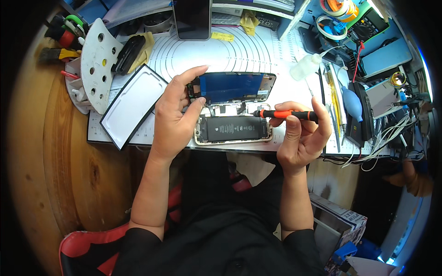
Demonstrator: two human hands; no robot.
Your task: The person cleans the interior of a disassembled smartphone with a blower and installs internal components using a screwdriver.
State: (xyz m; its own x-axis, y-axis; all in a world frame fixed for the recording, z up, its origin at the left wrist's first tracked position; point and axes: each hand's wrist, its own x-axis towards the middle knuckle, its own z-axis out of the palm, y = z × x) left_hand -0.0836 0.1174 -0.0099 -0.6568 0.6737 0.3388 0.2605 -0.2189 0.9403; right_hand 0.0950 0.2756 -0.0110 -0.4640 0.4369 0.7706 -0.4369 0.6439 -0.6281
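An opened smartphone lies at the front edge of the bench, its black battery [232, 128] showing inside the light-framed housing [201, 138]. Tilted up behind it is the phone's display panel [235, 87], its blue-backed inner side facing me. My left hand [177, 103] grips the panel's left end between thumb and fingers. In my right hand [301, 133] is an orange and black screwdriver [287, 114], held level between thumb and fingers. The screwdriver's tip end points left, over the upper right part of the housing; whether it touches anything there I cannot tell.
An open white box tray [131, 103] with a black rim lies left. Behind it stands a white perforated tool holder [99, 64]. Another phone [192, 20] stands at the back. A clear bottle [306, 66], a blue air blower [351, 104] and tangled cables [391, 126] are at right.
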